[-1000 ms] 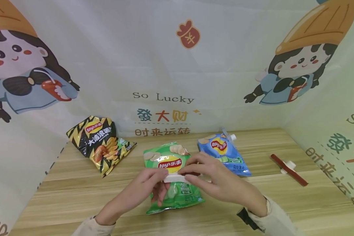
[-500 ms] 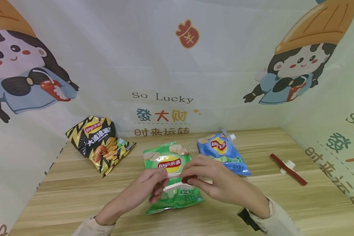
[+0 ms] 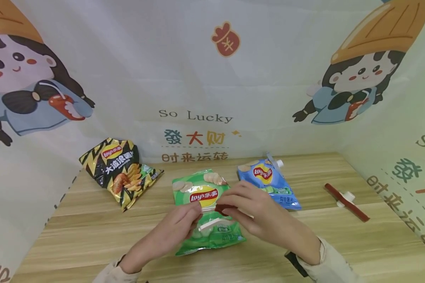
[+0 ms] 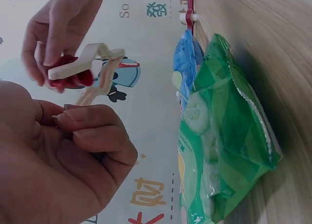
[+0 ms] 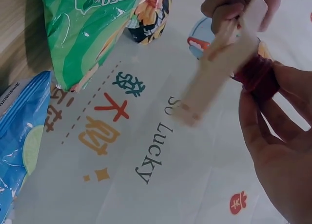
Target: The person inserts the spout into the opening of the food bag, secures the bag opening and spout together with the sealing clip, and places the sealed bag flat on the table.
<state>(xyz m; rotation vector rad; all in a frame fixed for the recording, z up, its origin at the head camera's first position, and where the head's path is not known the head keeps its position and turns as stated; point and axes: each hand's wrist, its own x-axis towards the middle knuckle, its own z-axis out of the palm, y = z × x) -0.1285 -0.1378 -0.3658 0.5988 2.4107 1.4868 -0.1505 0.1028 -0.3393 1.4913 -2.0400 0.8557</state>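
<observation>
Over the green chip bag, my two hands hold a white bag sealing clip with a ribbed red cap. The fingers of my right hand pinch that cap from the side. My left hand pinches the end of one white arm between thumb and fingertips. The clip's arms stand apart, the nearer one swung down, as the left wrist view shows with the white arm bent away from the other. The green bag lies flat on the table beneath, partly covered by both hands.
A black and gold chip bag lies at the back left. Behind my right hand is a blue chip bag with a grey-blue clip at its top. A red clip with a white cap lies at the right. Printed cloth walls the table's back.
The clip has gone from arms together to arms apart, its nearer white arm dropping towards me. My left hand has turned slightly, hiding its lower fingers. The bags have not moved.
</observation>
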